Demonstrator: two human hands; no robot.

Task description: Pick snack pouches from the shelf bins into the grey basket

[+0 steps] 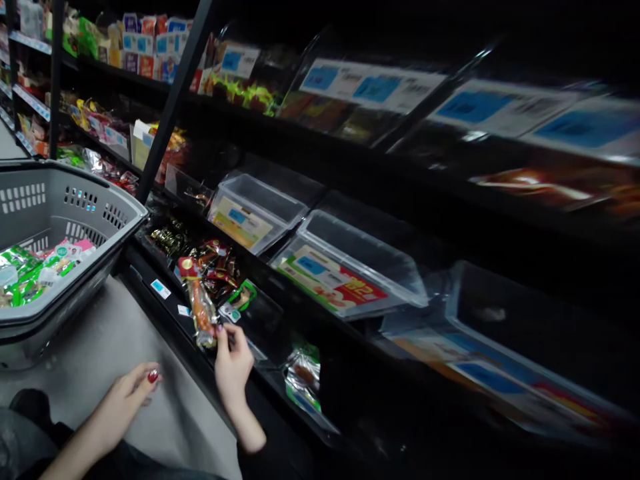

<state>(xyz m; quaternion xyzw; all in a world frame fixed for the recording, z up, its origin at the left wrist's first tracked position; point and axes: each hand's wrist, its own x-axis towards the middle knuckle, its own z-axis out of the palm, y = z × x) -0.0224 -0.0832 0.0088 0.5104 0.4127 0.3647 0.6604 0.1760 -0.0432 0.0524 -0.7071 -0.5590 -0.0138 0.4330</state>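
Observation:
My right hand (234, 360) pinches the lower end of a clear packet of snack sausage (201, 303) with a red top. The packet hangs tilted over the front of the lowest shelf, in front of several dark red packets (220, 263). A green-edged packet (240, 300) lies just behind my fingers. My left hand (131, 390) is held low over the floor, holding nothing, its fingers loosely bent and apart from the thumb.
A grey shopping basket (117, 223) with green and pink packets inside stands at the left. Clear plastic bins (360, 257) with price labels line the shelf above. A black upright post (173, 107) divides the shelving. One silver-green packet (303, 377) lies further right.

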